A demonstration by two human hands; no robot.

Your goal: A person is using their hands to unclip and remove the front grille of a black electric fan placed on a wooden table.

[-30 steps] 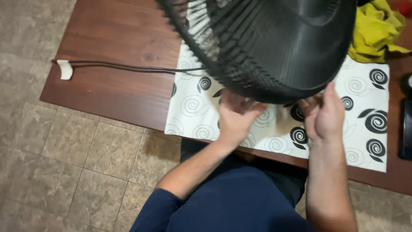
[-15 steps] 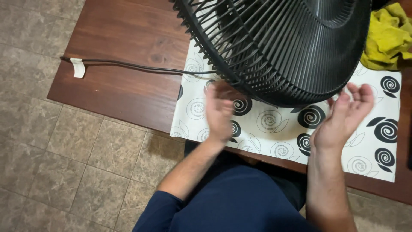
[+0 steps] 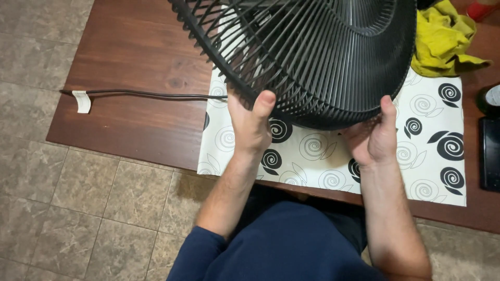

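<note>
The left hand (image 3: pixel 251 125) is closed on the lower rim of the round black plastic fan grille (image 3: pixel 312 57), with the thumb laid over the outside of the bars and the other fingers hidden behind the rim. The right hand (image 3: pixel 376 136) is closed on the same rim further to the right, its thumb pressed up against the edge, the palm turned to the grille. The grille is thus held at two points of its lower edge and is kept tilted above the table, its domed side of thin radial bars turned to the camera. Whether blades or a motor are still inside cannot be told, because the bars hide the interior.

Under the grille a white paper sheet with black spiral flowers (image 3: pixel 427 171) is spread on the dark brown wooden table (image 3: pixel 130 52). A black power cord (image 3: pixel 151 94) is laid over the wood from the grille to the left, and a small white tag (image 3: pixel 82 101) is fixed near its end. A crumpled yellow cloth (image 3: pixel 442 41) is seen at the upper right, touching the sheet. A flat black object (image 3: pixel 489 153) is partly cut by the right edge.

As a judgement, the work seems to be in the middle: the grille is firmly gripped and lifted, but it is not yet set down, and no loose part is seen on the sheet.
</note>
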